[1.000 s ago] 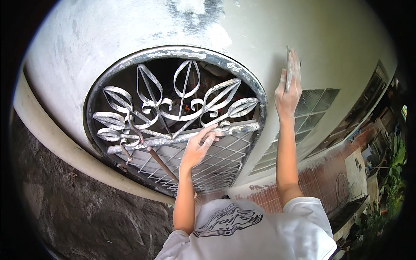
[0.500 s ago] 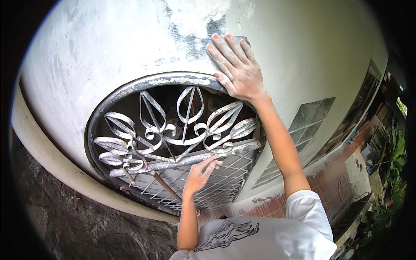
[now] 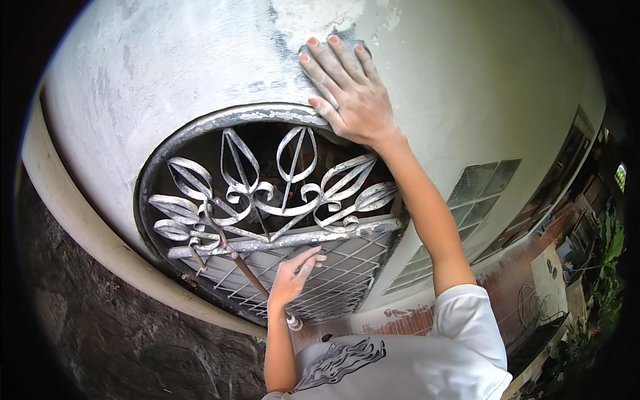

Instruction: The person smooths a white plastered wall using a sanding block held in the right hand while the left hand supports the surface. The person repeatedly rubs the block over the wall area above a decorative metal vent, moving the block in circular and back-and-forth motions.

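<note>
High on the curved, whitish wall point(image 3: 200, 67), my right hand point(image 3: 360, 103) lies flat with its fingers slightly spread. It presses a dark grey sheet of sandpaper point(image 3: 349, 45) against the surface, and most of the sheet is hidden under the fingers. Pale dust coats this hand. Lower down, my left hand point(image 3: 291, 279) is raised in front of a diamond mesh point(image 3: 347, 267), its dusty fingers loosely bent and apart. I see nothing in it. Patches of grey show through the white on the wall beside the sandpaper.
Below my right hand, a round opening holds a metal grille point(image 3: 293, 163) with leaf shapes and peeling paint. A worn bar point(image 3: 320, 235) crosses it. Glass panes point(image 3: 477, 190) sit in the wall to the right. Green plants point(image 3: 610, 253) and a coiled cable point(image 3: 530, 303) lie farther right.
My right hand has slid a little up and left across the wall with the sandpaper. My left hand has shifted slightly left and down. The view has tilted a bit.
</note>
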Demonstrator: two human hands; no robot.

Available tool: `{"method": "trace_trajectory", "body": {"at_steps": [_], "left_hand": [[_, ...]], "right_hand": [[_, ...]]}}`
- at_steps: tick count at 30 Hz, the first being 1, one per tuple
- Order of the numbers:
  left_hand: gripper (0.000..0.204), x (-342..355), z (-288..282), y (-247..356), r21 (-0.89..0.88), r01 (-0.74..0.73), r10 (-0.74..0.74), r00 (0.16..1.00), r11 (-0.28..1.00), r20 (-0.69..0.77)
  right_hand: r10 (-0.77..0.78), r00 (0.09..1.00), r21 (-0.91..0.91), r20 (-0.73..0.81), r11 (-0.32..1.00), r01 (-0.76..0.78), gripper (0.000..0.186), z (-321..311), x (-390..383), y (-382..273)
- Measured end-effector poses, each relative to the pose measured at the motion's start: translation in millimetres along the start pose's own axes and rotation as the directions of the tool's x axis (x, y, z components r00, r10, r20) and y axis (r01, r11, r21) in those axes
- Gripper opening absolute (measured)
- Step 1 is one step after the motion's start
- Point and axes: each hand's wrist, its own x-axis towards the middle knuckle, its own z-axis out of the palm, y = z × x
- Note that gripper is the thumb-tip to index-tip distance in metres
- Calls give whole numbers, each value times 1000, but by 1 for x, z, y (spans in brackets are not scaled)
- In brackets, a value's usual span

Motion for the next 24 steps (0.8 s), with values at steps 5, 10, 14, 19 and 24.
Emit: {"method": "trace_trajectory", "body": {"at_steps": [5,10,14,19,24], "left_hand": [[35,-2,-5,1,13,5,-5,1000,1000,3],[35,-3,-6,3,23,-46,46,999,999,-2],[36,-9,-4,-1,10,-26,26,999,1000,-27],[32,-12,-15,21,190,-55,60,998,980,-18],[30,39,-30,111,453,-355,357,930,818,83]], "right_hand": [[55,991,21,125,998,-58,57,-6,-56,-7],[165,984,23,74,986,-167,56,-16,-92,9],[380,921,28,-89,925,-379,57,-25,-90,45],[539,797,51,-272,836,-547,61,-37,-57,107],[442,833,12,-333,885,-465,63,-36,-14,119]]}}
